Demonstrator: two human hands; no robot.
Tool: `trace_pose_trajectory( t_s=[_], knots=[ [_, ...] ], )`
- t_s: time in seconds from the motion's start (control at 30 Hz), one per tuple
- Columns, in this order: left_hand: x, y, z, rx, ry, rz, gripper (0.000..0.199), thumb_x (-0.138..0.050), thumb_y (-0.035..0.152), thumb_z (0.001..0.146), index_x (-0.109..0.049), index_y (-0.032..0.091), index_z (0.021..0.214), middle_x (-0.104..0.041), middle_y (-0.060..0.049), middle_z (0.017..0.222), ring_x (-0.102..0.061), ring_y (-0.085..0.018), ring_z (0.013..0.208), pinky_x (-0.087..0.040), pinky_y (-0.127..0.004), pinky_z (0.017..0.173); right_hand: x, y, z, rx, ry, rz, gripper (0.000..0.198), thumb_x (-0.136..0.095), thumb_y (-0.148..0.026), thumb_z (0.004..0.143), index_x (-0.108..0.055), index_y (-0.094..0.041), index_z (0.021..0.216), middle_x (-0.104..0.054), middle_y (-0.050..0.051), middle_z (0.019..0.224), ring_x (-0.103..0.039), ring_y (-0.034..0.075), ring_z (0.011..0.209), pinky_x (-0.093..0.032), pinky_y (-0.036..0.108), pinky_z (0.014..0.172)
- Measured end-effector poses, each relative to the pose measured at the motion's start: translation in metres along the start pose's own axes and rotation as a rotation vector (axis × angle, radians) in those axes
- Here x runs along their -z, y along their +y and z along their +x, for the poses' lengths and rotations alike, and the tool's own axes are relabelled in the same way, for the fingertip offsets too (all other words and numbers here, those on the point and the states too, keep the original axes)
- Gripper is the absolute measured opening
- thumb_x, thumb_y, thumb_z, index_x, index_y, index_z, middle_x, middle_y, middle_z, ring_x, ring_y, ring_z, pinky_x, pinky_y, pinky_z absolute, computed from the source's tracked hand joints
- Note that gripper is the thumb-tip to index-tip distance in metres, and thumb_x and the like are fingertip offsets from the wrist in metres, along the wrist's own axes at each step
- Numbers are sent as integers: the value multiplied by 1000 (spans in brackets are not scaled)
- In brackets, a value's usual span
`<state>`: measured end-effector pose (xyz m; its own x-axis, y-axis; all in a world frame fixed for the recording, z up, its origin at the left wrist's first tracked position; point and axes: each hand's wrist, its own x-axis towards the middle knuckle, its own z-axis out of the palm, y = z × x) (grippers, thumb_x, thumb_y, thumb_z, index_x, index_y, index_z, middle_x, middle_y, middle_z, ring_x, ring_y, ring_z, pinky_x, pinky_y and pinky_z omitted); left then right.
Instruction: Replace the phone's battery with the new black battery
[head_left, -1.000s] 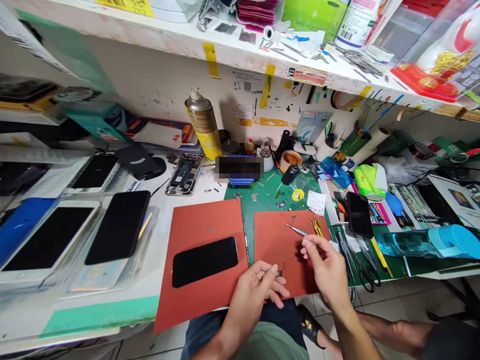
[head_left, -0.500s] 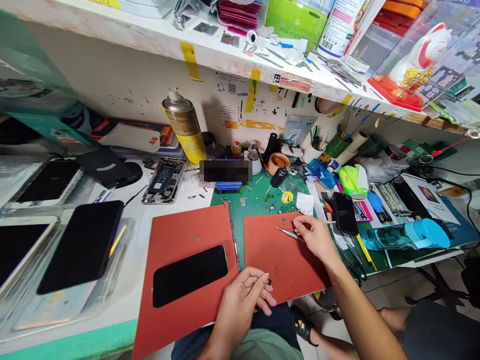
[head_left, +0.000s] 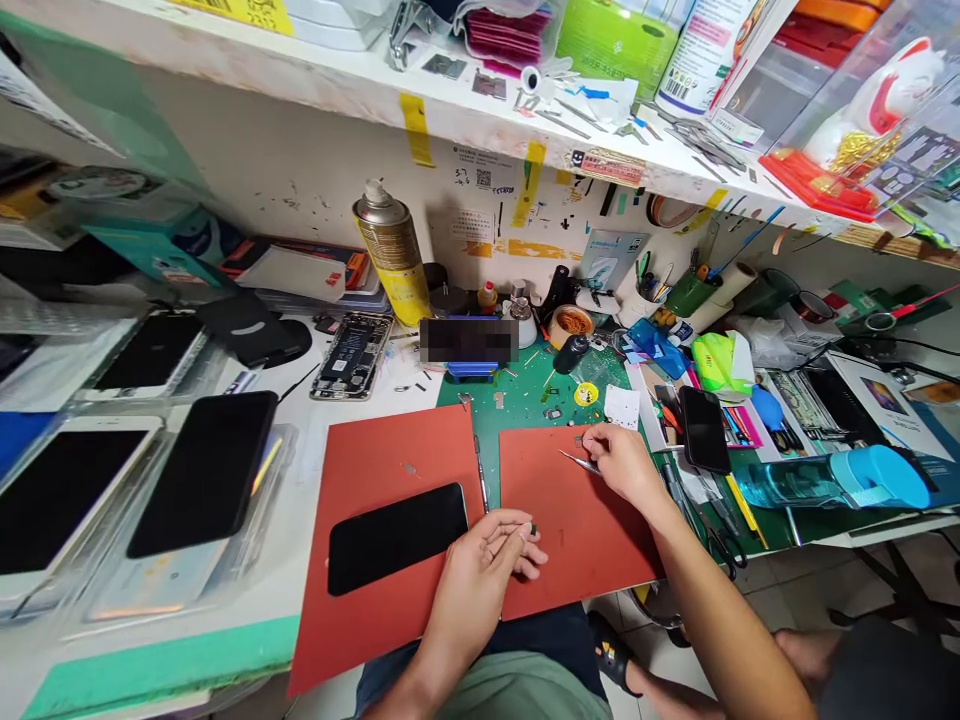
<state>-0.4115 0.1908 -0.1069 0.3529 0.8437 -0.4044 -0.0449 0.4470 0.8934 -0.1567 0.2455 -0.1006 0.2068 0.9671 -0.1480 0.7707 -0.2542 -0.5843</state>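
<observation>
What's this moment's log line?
left hand: pinches small dark part; right hand: at metal bit, beside pointed tool; phone screen: on left mat

The person wears a muted green top (head_left: pixel 536 690) over dark navy bottoms (head_left: pixel 555 632), forearms (head_left: pixel 720 600) bare.

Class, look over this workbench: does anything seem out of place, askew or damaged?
Yes. Small scraps lie strewn on the green mat, looking untidy. The left red mat sits aslant, one corner overhanging the bench's near edge. Beyond it, an opened phone lies with its insides bare.
</observation>
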Motion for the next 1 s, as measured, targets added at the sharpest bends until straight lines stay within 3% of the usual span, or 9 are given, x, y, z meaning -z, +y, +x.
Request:
trace_pose_trajectory(
  t_s=[0.23,0.37,0.5,0.6,0.7,0.83,0.9,1.0],
  knots=[
    [-4,9,6,-125,-54,258,29,-63,50,101,-70,22,96,-74,-5,74,-72,-22,67,-57,-32,68,-3,-1,5,-10,-12,-21,13,-65,-22,94,-76,-24,87,-80,3,83,-70,22,75,-45,31,74],
    [-7,9,16,-222,-32,457,24,-57,41,102,-72,25,93,-70,-5,77,-65,-22,67,-49,-31,69,-4,-5,7,-2,-3,-13,14,-67,-17,91,-78,-24,96,-81,5,87,-72,23,81,-46,32,80],
    [-11,4,29,-293,24,618,24,-52,32,102,-74,27,96,-68,-8,94,-63,-24,76,-44,-32,74,-4,-7,8,-14,-2,42,13,-67,-16,88,-74,-24,81,-78,5,79,-69,23,76,-44,33,77],
    [-13,1,36,-305,76,683,26,-49,27,101,-75,25,98,-64,-9,96,-59,-23,72,-41,-32,70,-2,-8,9,-38,7,132,15,-67,-16,85,-70,-23,72,-75,4,73,-65,22,71,-43,33,74],
    [-13,2,38,-312,118,687,29,-48,28,101,-77,24,106,-65,-11,104,-59,-23,71,-42,-34,70,3,-10,2,-59,3,286,13,-68,-25,85,-69,-23,73,-73,3,71,-63,20,68,-44,32,70],
    [-12,15,32,-329,119,591,31,-54,42,104,-76,26,118,-71,-11,117,-68,-26,92,-50,-35,83,9,-25,-30,-59,-78,568,28,-72,-48,89,-74,-20,88,-74,3,75,-68,20,68,-51,31,66],
    [-13,22,27,-308,85,513,34,-59,50,103,-77,27,120,-75,-9,107,-71,-25,90,-53,-33,82,8,-35,-49,-57,-118,684,35,-75,-54,89,-75,-19,92,-74,3,74,-68,19,67,-53,31,66],
    [-14,27,21,-247,12,393,37,-63,55,101,-79,24,115,-76,-5,83,-69,-21,70,-53,-30,68,1,-48,-69,-68,-152,806,36,-78,-56,90,-77,-19,89,-71,1,71,-65,17,66,-54,30,67]
  ],
)
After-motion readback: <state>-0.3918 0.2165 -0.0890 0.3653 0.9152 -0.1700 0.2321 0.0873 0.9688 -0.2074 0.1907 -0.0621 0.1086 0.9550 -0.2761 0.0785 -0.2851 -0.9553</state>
